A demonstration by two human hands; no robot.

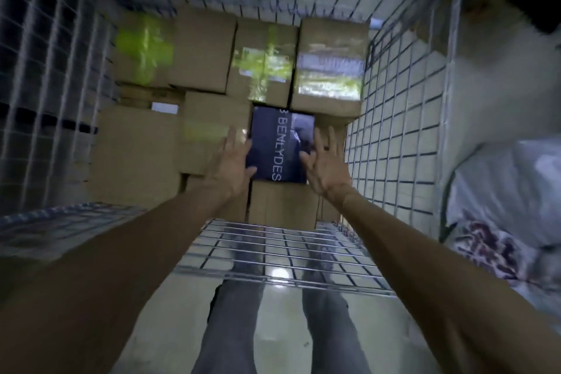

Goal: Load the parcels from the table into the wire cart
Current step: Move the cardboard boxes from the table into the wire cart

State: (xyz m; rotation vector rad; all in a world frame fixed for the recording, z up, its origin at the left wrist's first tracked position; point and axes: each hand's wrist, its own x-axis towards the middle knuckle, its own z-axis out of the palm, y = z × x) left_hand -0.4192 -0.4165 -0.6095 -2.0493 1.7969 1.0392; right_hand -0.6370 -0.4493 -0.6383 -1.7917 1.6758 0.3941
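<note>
I look down into the wire cart [394, 136], which holds several brown cardboard parcels [203, 51], some with yellow-green tape. A dark navy box [274, 143] with white lettering lies on top of the cardboard parcels near the cart's front right. My left hand [229, 161] is at the box's left edge, fingers straight, thumb touching its lower left side. My right hand [326, 161] is at the box's right edge with fingers spread and straight, thumb against the side. Neither hand curls round the box.
The cart's front wire panel [282, 255] lies low below my forearms. Wire walls stand at left [45, 70] and right. White plastic bags [501, 206], one with a dark red print, sit outside the right wall. My legs stand on the glossy floor [282, 328].
</note>
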